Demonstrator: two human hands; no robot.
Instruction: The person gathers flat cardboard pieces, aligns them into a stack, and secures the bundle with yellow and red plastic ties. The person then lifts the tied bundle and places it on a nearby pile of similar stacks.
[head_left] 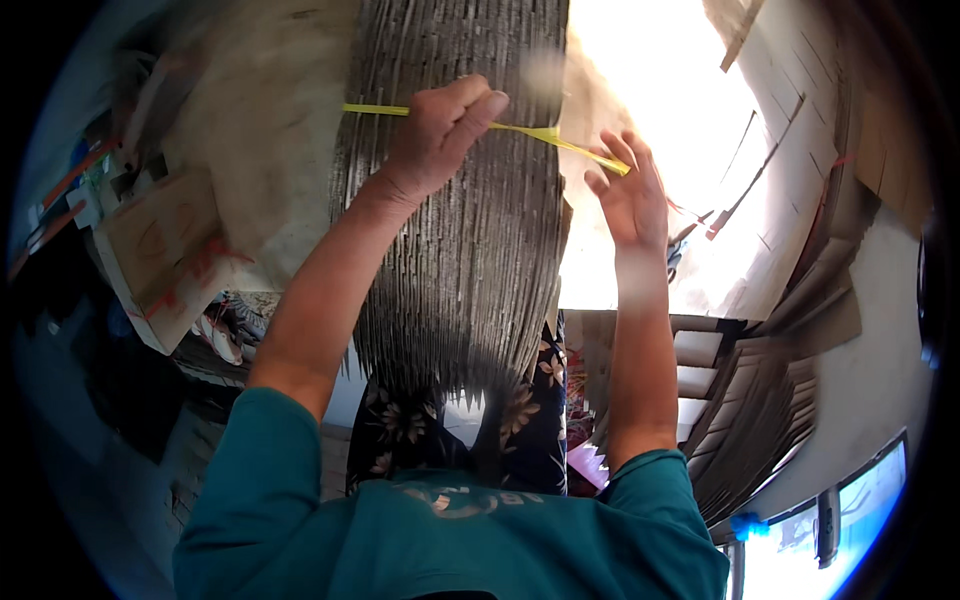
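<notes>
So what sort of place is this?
Probably a small workshop or packing room: a thick stack of thin grey sheets lies on a pale table with a yellow band across it, and more stacked sheets stand at the right.

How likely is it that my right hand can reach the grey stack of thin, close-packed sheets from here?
Probably yes: your right hand is beside the grey stack, with only the narrow yellow strap visible between them.
</notes>
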